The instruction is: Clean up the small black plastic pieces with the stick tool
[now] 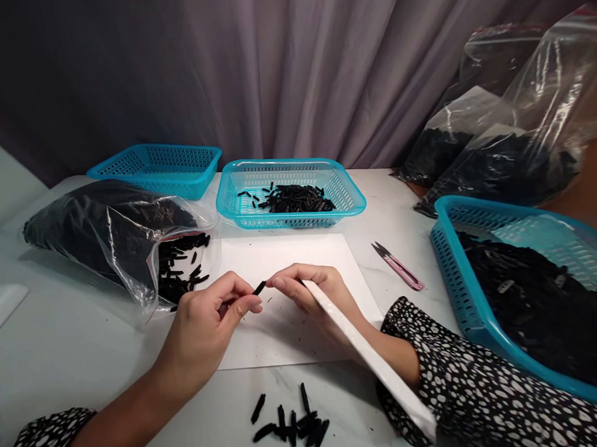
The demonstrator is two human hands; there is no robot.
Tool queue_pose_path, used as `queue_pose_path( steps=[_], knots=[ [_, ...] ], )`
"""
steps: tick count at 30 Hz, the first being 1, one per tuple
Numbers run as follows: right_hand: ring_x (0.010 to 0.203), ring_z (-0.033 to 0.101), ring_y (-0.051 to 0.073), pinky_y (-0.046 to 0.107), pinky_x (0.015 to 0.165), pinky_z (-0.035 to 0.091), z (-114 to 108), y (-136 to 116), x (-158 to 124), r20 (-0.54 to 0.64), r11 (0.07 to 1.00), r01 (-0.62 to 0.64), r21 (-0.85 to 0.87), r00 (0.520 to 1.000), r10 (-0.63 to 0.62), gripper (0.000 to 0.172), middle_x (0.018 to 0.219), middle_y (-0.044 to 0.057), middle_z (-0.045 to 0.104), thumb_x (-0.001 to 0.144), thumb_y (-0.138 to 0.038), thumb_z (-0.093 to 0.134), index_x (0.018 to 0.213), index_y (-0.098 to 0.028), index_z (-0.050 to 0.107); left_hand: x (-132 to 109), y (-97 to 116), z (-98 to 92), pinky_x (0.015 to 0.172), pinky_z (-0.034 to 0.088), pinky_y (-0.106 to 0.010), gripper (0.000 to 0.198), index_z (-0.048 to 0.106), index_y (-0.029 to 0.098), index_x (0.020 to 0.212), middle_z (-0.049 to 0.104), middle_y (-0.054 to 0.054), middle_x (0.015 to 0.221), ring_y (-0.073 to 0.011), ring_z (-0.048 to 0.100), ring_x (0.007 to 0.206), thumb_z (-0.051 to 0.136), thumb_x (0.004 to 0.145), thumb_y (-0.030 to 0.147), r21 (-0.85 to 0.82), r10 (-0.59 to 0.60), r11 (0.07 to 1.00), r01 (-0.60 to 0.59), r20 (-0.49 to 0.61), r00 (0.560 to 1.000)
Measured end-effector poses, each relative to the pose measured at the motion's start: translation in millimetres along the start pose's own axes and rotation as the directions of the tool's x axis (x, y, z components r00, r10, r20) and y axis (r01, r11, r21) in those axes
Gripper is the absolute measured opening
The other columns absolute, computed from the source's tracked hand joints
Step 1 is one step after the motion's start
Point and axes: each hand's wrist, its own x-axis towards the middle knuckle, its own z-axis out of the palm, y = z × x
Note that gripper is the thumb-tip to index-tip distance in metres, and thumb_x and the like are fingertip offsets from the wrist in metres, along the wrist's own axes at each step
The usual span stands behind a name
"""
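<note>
Between the thumb and fingers of my left hand (201, 322) a small, thin black strip (259, 288) is pinched. My right hand (322, 289) is closed around a long white flat-sided handle (368, 360), which slants back over the forearm; its working end is hidden by the fingers. The right fingertips meet the strip's far end. Both hands are over a white sheet (300, 253) dotted with tiny dark crumbs. In front of the sheet lies a loose pile of similar black pieces (294, 427).
Left, an open plastic bag (93, 224) spills black pieces. Behind stand a blue basket (196, 185) and another blue basket (228, 210) with black pieces. Pink thread snips (399, 267) lie right, near a large filled basket (448, 269). Clear bags (515, 162) stand behind it.
</note>
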Motion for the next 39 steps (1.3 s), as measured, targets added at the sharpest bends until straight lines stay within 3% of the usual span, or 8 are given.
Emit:
queue_pose_path(
  steps=[4, 8, 14, 18, 21, 27, 33, 39],
  knots=[
    [0.048, 0.022, 0.009, 0.026, 0.046, 0.016, 1, 2, 2, 0.019, 0.986, -0.134, 0.096, 0.991, 0.133, 0.04, 0.048, -0.009, 0.031, 0.081, -0.056, 0.073, 0.08, -0.016, 0.076, -1, 2, 1.5, 0.05, 0.033, -0.027, 0.018, 0.063, 0.025, 0.067, 0.058, 0.005, 0.052, -0.0133, 0.043, 0.046, 0.068, 0.084, 0.03, 0.078, 0.119, 0.99, -0.117, -0.028, 0.992],
    [0.048, 0.019, 0.008, 0.026, 0.046, 0.013, 4, 3, 1, 0.087, 0.976, -0.166, 0.143, 0.984, 0.155, 0.041, 0.048, -0.009, 0.03, 0.076, -0.056, 0.078, 0.071, -0.016, 0.072, 0, 2, 2.1, 0.052, 0.034, -0.028, 0.018, 0.062, 0.025, 0.067, 0.06, 0.005, 0.054, -0.0139, 0.045, 0.047, 0.066, 0.085, 0.027, 0.035, 0.129, 0.991, -0.129, 0.013, 0.992],
    [0.049, 0.019, 0.008, 0.026, 0.046, 0.013, 3, 7, -1, 0.099, 0.951, -0.213, 0.226, 0.976, 0.195, 0.035, 0.05, -0.009, 0.031, 0.082, -0.05, 0.075, 0.079, -0.015, 0.073, -2, -3, 0.5, 0.064, 0.04, -0.029, 0.003, 0.059, 0.026, 0.09, 0.069, 0.0, 0.083, -0.0189, 0.061, 0.076, 0.057, 0.091, 0.029, -0.112, -0.061, 0.991, 0.069, 0.077, 0.995],
    [0.048, 0.018, 0.008, 0.025, 0.045, 0.013, 2, 8, -1, 0.059, 0.946, -0.225, 0.233, 0.974, 0.217, 0.034, 0.052, -0.009, 0.033, 0.084, -0.05, 0.073, 0.087, -0.015, 0.074, 0, -10, 1.5, 0.09, 0.044, -0.033, 0.02, 0.054, 0.027, 0.106, 0.067, -0.002, 0.109, -0.0195, 0.06, 0.106, 0.05, 0.09, 0.015, -0.274, -0.118, 0.953, 0.13, 0.059, 0.991],
    [0.048, 0.017, 0.008, 0.025, 0.044, 0.013, 2, 7, -1, 0.066, 0.948, -0.207, 0.241, 0.978, 0.197, 0.033, 0.052, -0.009, 0.033, 0.085, -0.048, 0.073, 0.093, -0.016, 0.076, 3, -12, 4.0, 0.093, 0.047, -0.034, 0.028, 0.052, 0.028, 0.117, 0.062, -0.003, 0.117, -0.0204, 0.061, 0.113, 0.055, 0.09, 0.018, -0.398, -0.132, 0.906, 0.143, 0.054, 0.99],
    [0.048, 0.016, 0.008, 0.026, 0.045, 0.01, 2, 5, 0, 0.109, 0.924, -0.18, 0.337, 0.982, 0.152, 0.029, 0.052, -0.01, 0.031, 0.085, -0.042, 0.075, 0.098, -0.016, 0.077, 8, -8, 2.9, 0.084, 0.054, -0.03, 0.045, 0.051, 0.025, 0.109, 0.06, 0.009, 0.077, -0.018, 0.075, 0.086, 0.082, 0.077, 0.026, -0.617, -0.243, 0.751, 0.236, 0.074, 0.967],
    [0.048, 0.014, 0.008, 0.026, 0.045, 0.009, 2, 2, 1, 0.125, 0.904, -0.196, 0.381, 0.979, 0.16, 0.029, 0.051, -0.011, 0.029, 0.083, -0.04, 0.075, 0.098, -0.015, 0.076, 10, -1, -0.2, 0.047, 0.05, -0.021, 0.044, 0.059, 0.017, 0.087, 0.071, 0.001, 0.073, -0.0147, 0.07, 0.057, 0.092, 0.063, 0.033, -0.632, -0.325, 0.717, 0.295, 0.071, 0.943],
    [0.047, 0.015, 0.008, 0.026, 0.045, 0.01, 3, 2, 0, 0.136, 0.898, -0.186, 0.4, 0.98, 0.143, 0.027, 0.051, -0.011, 0.029, 0.085, -0.04, 0.073, 0.096, -0.015, 0.075, 6, -4, 1.6, 0.076, 0.06, -0.027, 0.031, 0.069, 0.017, 0.09, 0.077, -0.002, 0.086, -0.0162, 0.075, 0.075, 0.089, 0.069, 0.028, -0.653, -0.305, 0.703, 0.283, 0.083, 0.949]
  ],
)
